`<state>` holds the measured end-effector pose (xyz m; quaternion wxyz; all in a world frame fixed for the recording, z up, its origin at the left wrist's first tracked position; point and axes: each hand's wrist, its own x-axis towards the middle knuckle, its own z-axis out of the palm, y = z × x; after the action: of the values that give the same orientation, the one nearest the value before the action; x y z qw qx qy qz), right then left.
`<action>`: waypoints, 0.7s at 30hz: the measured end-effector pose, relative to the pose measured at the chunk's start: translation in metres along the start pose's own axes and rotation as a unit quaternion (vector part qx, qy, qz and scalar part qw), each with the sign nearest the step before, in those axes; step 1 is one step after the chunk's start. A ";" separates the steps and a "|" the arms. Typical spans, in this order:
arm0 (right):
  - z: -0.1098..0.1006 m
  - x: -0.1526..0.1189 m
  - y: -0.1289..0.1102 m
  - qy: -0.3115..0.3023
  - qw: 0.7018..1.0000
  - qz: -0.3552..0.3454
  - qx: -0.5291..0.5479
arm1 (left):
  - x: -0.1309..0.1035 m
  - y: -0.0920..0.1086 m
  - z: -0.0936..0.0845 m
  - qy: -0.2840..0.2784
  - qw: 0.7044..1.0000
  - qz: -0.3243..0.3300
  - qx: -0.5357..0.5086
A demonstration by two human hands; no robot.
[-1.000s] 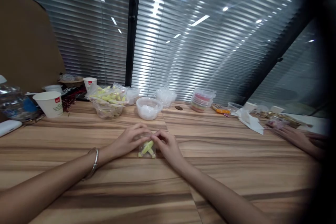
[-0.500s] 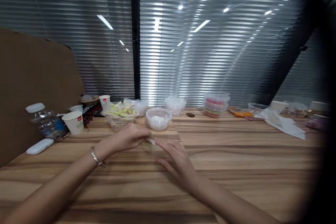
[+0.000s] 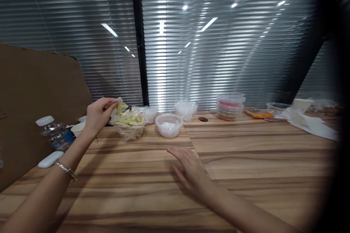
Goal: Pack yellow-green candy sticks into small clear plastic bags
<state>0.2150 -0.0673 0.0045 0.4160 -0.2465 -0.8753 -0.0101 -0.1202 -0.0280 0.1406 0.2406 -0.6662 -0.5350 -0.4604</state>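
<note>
My left hand (image 3: 98,116) pinches the edge of a small clear packet with yellow-green contents (image 3: 120,105). The packet is at the back left rim of a clear plastic bowl (image 3: 130,135), which is heaped with similar yellow-green packets. Whether it touches the heap, I cannot tell. My right hand (image 3: 191,171) is held low over the table, fingers stretched out and thumb apart, with nothing in it. Beyond its fingertips stands a round clear tub (image 3: 168,130) with something white inside.
Behind the tub are more stacked clear bowls (image 3: 186,111). Stacked tubs with coloured contents (image 3: 230,107), an orange packet (image 3: 257,113) and white tissue (image 3: 308,123) lie along the back right. A bottle (image 3: 57,134), a white case (image 3: 50,159) and a cardboard panel (image 3: 41,91) are left.
My left hand has moved left and up from near the right fingers to the heaped bowl, carrying the packet. My right hand has stayed almost in place, now holding nothing.
</note>
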 end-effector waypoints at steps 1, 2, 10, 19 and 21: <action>0.000 0.000 0.000 -0.002 1.000 0.003 0.001 | -0.001 -0.007 0.003 -0.007 1.000 -0.006 0.001; 0.000 0.000 0.000 -0.004 1.000 0.004 0.001 | -0.002 -0.013 0.006 -0.015 1.000 -0.010 0.003; 0.000 0.001 -0.002 -0.007 1.000 0.000 0.010 | -0.010 -0.037 0.023 -0.082 0.995 -0.049 -0.013; -0.001 0.002 -0.002 -0.027 0.999 0.008 0.017 | -0.017 -0.038 0.033 -0.054 0.998 -0.008 0.007; -0.001 0.002 -0.002 -0.026 0.999 0.011 0.020 | -0.019 -0.031 0.033 -0.038 0.999 0.008 -0.001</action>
<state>0.2138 -0.0686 0.0072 0.3982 -0.2478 -0.8830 0.0178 -0.1372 -0.0008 0.1034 0.2229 -0.6878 -0.5379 -0.4335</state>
